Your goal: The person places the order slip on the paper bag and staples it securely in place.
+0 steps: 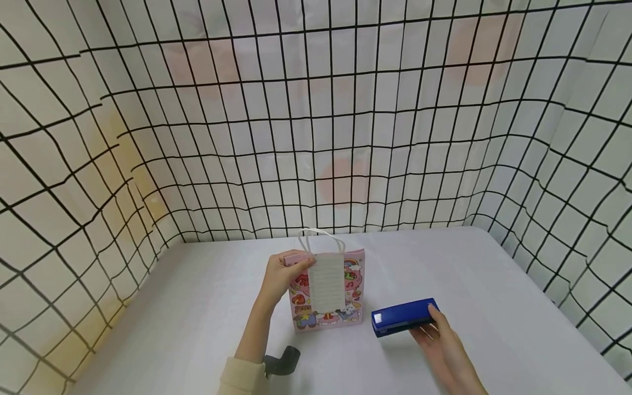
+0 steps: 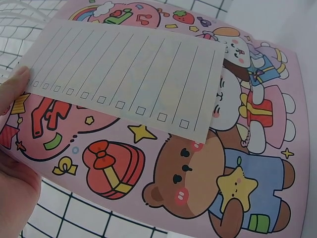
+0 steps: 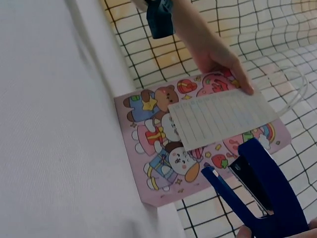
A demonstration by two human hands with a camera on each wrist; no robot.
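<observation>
A pink gift bag (image 1: 353, 318) with cartoon animals and white rope handles stands upright on the white table. Against its front lies a lined paper sheet (image 1: 327, 282) with a row of small checkboxes, shown closely in the left wrist view. My left hand (image 1: 278, 277) pinches the bag's upper left edge together with the sheet, thumb in front. To the right of the bag, my right hand (image 1: 441, 343) grips a blue stapler (image 1: 405, 317) above the table. In the right wrist view the stapler's jaws stand apart, pointing toward the bag and the sheet.
Black-lined grid netting (image 1: 345, 126) over white cloth encloses the back and both sides of the table (image 1: 187, 307). A dark wrist camera (image 1: 283, 362) sticks out from the left wrist, beside a beige sleeve (image 1: 242, 376).
</observation>
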